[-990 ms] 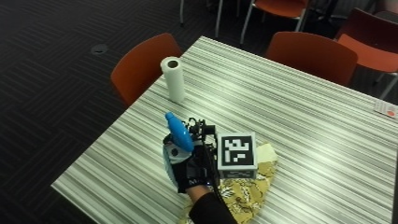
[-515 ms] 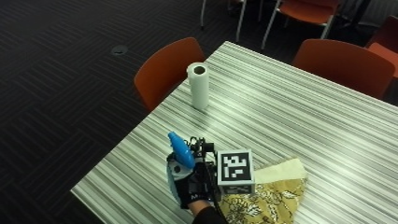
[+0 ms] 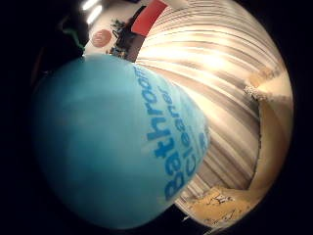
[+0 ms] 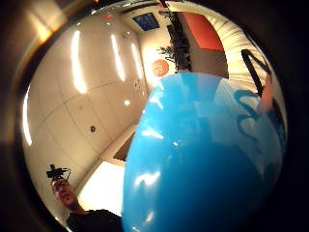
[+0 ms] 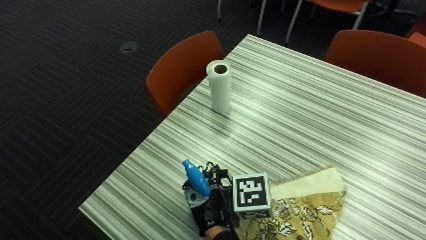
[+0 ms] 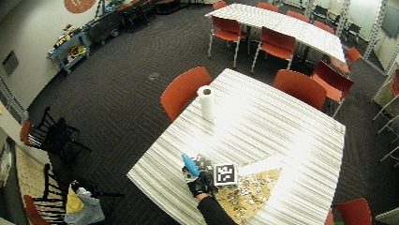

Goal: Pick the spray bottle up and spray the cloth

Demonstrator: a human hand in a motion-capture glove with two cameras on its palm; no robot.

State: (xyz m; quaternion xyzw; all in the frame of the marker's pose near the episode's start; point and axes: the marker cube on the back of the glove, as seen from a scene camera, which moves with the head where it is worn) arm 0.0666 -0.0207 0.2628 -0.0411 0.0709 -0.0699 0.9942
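Striped table (image 5: 299,115) corner: hand (image 5: 212,212) gripping spray bottle (image 5: 195,177) beside cloth (image 5: 303,210)

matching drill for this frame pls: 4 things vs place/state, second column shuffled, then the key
Things:
1. spray bottle
2. cloth
3. paper towel roll
4. orange chair

Places/states:
A. upright on the table, near its edge
B. on the floor, pushed up to the table beside the roll
C. held in the gloved right hand
D. lying flat on the table beside the hand

Pairs: 1-C, 2-D, 3-A, 4-B
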